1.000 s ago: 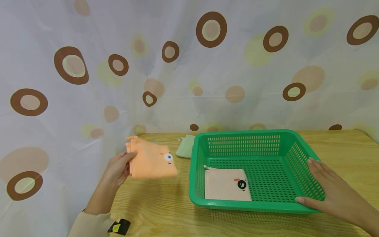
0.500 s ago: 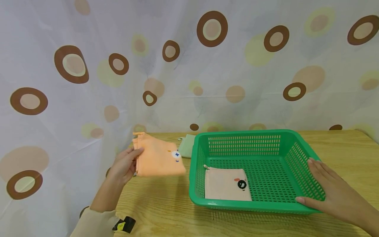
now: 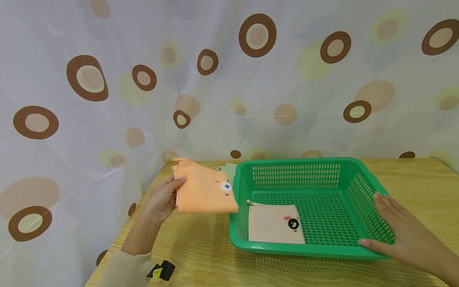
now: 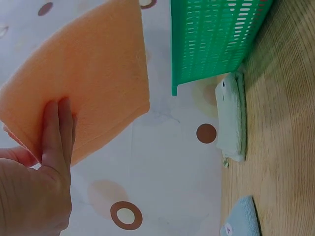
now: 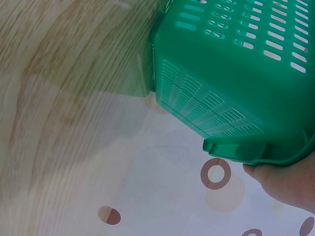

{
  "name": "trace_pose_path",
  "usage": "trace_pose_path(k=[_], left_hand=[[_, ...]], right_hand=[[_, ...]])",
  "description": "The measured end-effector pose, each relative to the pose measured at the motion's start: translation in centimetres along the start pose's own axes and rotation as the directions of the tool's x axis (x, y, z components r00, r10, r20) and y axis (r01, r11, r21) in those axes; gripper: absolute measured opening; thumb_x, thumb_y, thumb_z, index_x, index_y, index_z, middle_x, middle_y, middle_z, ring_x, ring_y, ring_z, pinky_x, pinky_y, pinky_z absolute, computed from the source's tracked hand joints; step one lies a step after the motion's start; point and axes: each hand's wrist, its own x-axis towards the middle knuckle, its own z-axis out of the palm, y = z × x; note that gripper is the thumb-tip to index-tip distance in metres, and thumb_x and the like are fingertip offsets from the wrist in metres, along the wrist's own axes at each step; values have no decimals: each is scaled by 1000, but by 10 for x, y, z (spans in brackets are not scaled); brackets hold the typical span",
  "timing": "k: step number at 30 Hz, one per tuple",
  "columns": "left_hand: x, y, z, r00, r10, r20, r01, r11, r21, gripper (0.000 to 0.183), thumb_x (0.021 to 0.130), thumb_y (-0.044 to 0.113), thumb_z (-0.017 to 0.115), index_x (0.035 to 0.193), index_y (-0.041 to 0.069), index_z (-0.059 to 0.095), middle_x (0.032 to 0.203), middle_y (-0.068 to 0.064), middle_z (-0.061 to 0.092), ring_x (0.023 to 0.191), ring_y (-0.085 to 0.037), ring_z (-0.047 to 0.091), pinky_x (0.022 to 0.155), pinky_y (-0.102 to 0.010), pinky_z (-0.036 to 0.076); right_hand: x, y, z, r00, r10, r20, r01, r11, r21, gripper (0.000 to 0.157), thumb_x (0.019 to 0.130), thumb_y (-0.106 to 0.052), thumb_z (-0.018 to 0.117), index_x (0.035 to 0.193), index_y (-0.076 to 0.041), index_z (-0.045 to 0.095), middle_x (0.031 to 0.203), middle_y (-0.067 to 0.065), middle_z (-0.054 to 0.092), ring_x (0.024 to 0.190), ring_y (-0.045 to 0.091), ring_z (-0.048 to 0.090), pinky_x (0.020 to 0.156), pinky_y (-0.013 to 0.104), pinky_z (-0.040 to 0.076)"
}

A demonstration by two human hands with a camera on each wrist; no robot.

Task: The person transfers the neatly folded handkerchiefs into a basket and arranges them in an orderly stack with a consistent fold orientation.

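Orange cloth (image 3: 206, 193) has shifted over the last second, now right by the green basket's (image 3: 322, 250) left side, held above the table (image 3: 201, 255), left hand (image 3: 161, 201) pinching its far edge from the basket. Right hand's (image 3: 407, 235) resting on the basket's right rim, fingers pretty straight, thumb spread; pinkish cloth (image 3: 269, 225) lies inside the basket's left part.

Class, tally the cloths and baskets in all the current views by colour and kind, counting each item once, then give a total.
Orange cloth: 1
Pale pink cloth: 1
Pale green cloth: 1
Pale blue cloth: 1
Green basket: 1
Total: 5
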Motion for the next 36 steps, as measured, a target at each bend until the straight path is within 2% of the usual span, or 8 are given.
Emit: trace_pose_path(k=[5, 10, 16, 20, 22, 29, 33, 36], left_hand=[[4, -4, 7, 1000, 5, 1, -5, 1000, -5, 10, 98, 10, 43, 101, 2, 49, 65, 8, 60, 55, -2, 60, 52, -14, 50], [7, -7, 14, 1000, 0, -13, 0, 1000, -19, 9, 97, 9, 43, 98, 4, 50, 63, 8, 59, 53, -2, 58, 50, -13, 48], [11, -11, 21, 1000, -5, -15, 5, 1000, -14, 17, 97, 9, 42, 110, -1, 47, 65, 8, 60, 53, -2, 57, 50, -13, 47], [13, -13, 26, 1000, -1, 9, 1, 1000, -10, 29, 98, 10, 40, 123, -5, 42, 69, 9, 60, 55, -1, 58, 52, -13, 48], [14, -15, 30, 1000, 1, 15, -1, 1000, -16, 30, 98, 10, 40, 124, -6, 41, 69, 9, 60, 55, -1, 58, 51, -13, 48], [18, -21, 42, 999, 9, 47, -8, 1000, -30, 22, 98, 10, 41, 114, -4, 45, 69, 8, 60, 55, -1, 58, 52, -14, 48], [21, -25, 48, 998, 6, 69, -3, 999, -41, 13, 98, 10, 42, 104, 1, 49, 66, 8, 58, 53, -1, 55, 50, -14, 46], [22, -28, 54, 997, -3, 74, 6, 999, -39, 12, 97, 11, 43, 102, 2, 50, 66, 7, 58, 52, -2, 54, 50, -14, 45]], right_hand=[[0, 1, 0, 1000, 4, 2, -4, 1000, -6, 107, 80, -44, 68, 146, 5, 0, 153, 25, -6, 140, 33, -21, 109, 50, -21], [1, 2, 1, 1000, 16, 19, -16, 1000, -2, 107, 80, -44, 67, 146, 5, -1, 153, 26, -7, 140, 37, -19, 109, 53, -20], [1, 2, 1, 1000, 16, 17, -16, 1000, -2, 107, 80, -44, 67, 146, 6, -1, 153, 26, -7, 140, 37, -19, 109, 52, -21], [1, 1, 0, 1000, 8, 7, -8, 1000, 2, 107, 80, -43, 68, 146, 6, 0, 153, 25, -7, 140, 35, -20, 109, 49, -22], [0, 1, 0, 1000, 7, 5, -7, 1000, 5, 106, 80, -43, 68, 146, 6, 0, 153, 25, -7, 140, 35, -19, 109, 48, -22], [1, 1, -1, 999, 24, 33, -24, 1000, 10, 107, 81, -44, 67, 146, 6, -2, 152, 26, -7, 139, 38, -20, 109, 53, -21], [1, 1, 0, 1000, 13, 24, -13, 1000, 1, 107, 80, -44, 67, 146, 6, -1, 153, 26, -7, 139, 34, -22, 109, 51, -22], [0, 1, 1, 1000, 1, 10, -1, 1000, -9, 107, 80, -43, 68, 146, 6, 0, 153, 25, -8, 140, 32, -22, 109, 48, -23]])
